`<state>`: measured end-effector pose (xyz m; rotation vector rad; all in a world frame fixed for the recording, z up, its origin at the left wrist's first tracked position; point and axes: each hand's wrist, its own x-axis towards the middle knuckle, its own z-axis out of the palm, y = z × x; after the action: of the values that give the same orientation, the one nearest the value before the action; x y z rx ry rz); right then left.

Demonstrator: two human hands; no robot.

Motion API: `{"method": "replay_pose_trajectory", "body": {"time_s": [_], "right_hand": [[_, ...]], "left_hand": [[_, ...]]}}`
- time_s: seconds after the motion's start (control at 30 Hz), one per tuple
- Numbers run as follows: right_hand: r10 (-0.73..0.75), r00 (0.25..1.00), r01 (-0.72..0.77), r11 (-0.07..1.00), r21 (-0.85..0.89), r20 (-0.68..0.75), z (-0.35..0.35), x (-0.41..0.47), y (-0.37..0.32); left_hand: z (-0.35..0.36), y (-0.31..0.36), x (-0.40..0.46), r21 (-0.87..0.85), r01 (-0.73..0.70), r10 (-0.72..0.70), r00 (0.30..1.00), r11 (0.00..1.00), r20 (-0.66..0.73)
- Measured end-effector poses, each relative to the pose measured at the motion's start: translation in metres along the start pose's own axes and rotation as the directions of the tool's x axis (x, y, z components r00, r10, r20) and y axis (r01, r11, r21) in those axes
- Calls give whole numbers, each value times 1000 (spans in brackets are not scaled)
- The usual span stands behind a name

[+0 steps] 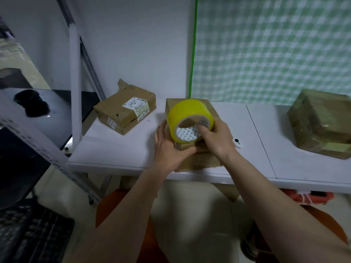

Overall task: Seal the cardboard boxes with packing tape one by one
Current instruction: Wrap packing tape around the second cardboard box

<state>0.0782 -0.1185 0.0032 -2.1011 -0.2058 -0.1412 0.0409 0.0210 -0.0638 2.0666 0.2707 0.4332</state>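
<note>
The tape roll [190, 120] is gripped by the right hand [216, 139], fingers hooked in its core, directly above the box [197, 158], which is steadied by the left hand [169, 147], fingers wrapped round its near corner.

white table [117, 149] | three cardboard boxes [124, 109] | small white cutter [237, 142]

Three cardboard boxes: left box [124, 111], middle box [197, 156], right box [321, 122]. One yellow tape roll [182, 111]. Two hands.
</note>
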Motion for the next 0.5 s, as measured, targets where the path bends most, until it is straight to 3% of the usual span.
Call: {"method": "replay_pose_trajectory", "body": {"time_s": [0.07,0.23,0.3,0.43,0.5], "right_hand": [[-19,998,22,998,-53,53,7,-2,0],[-67,996,73,993,-97,65,10,-1,0],[-79,997,79,988,-136,3,3,3,1],[52,972,-81,990,-118,-229,-39,23,20],[84,968,-115,986,-120,-238,-50,27,27]], "left_hand": [[1,-13,-4,4,60,-60,998,998,10],[-2,-16,-3,130,-23,22,1000,991,13],[-5,-15,-2,199,-62,51,997,978,58],[-12,-8,-3,232,-93,59,987,968,149],[-12,-5,-4,222,-117,84,985,968,152]]}}
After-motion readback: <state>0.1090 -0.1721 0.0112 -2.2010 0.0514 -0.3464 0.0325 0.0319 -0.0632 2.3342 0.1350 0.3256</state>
